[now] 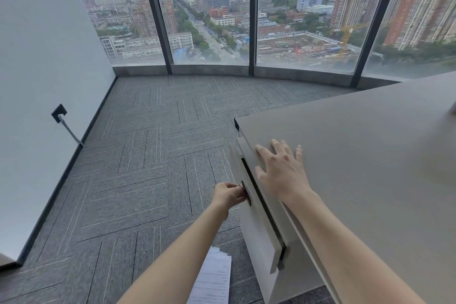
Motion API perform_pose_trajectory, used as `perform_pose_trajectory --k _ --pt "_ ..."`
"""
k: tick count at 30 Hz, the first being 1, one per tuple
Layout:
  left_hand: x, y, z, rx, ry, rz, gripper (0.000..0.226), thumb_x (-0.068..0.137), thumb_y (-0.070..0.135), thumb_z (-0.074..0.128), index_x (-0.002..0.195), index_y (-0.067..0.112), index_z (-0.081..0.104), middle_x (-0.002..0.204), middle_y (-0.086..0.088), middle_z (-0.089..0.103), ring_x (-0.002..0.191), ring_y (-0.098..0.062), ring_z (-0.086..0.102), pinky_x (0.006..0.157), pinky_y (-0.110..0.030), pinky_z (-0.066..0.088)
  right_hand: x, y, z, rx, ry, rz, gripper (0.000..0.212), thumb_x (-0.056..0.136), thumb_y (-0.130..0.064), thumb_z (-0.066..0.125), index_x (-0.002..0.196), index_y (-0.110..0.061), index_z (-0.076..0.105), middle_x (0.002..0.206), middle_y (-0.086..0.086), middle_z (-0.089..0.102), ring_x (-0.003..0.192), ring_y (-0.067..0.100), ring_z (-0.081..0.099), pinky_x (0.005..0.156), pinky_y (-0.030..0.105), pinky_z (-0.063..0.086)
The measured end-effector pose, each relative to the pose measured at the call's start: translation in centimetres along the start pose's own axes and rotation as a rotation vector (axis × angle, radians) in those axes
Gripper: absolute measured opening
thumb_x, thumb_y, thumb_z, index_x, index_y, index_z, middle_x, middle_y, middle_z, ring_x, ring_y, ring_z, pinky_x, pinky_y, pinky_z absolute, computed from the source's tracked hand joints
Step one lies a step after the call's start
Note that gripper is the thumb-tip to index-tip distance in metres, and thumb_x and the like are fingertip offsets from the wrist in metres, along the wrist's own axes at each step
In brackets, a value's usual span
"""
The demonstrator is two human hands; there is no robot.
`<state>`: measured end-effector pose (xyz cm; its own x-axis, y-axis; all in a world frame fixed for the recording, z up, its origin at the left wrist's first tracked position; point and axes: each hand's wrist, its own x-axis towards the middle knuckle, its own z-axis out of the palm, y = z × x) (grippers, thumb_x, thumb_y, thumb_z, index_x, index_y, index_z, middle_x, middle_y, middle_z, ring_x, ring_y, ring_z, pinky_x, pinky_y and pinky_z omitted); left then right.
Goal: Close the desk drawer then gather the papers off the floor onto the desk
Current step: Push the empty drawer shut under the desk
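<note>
Floor-to-ceiling windows [209,15] with dark mullions curve across the far end of an office, above grey carpet tiles [148,155] that run bare and open from the white wall [44,69] on the left to the desk on the right. The beige desk [370,168] fills the right side of the frame, its top bare where visible and its near left corner jutting out over the carpet. Below the desktop edge, the desk drawer [256,227] stands slightly out from the cabinet, a narrow dark gap showing along its top; what it holds cannot be seen. A person's right hand [278,173] lies flat on the desktop beside that edge, fingers spread and gripping nothing. The left hand [228,195] reaches forward with fingers pinched together on the small dark drawer handle [245,192] on the drawer front. The two hands are apart, the left lower and just off the desk's side. The papers [213,279], a loose overlapping stack of printed white sheets, lie on the carpet at the foot of the drawer unit, partly hidden under the left forearm at the bottom of the frame. A black wall socket [59,112] with a grey cable [70,132] running down to the skirting sits on the left wall, well apart from the desk.
</note>
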<state>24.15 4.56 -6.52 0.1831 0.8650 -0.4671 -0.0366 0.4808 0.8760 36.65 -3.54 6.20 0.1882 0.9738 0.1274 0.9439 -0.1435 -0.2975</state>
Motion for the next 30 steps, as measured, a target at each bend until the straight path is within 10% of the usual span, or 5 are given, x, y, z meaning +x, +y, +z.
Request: perform_pose_trajectory --k 30 --pt "2.6 0.8 1.8 -0.133 -0.083 -0.272 0.017 0.081 -0.001 0.055 0.097 -0.004 0.057 0.07 -0.013 0.058 0.069 -0.025 0.065 0.057 -0.029 0.063 0.2 -0.6 0.5 -0.064 0.023 0.011 0.05 0.092 -0.031 0.047 0.142 -0.028 0.041 0.159 0.018 0.029 0.151 0.036 0.017 0.121 0.062 0.005"
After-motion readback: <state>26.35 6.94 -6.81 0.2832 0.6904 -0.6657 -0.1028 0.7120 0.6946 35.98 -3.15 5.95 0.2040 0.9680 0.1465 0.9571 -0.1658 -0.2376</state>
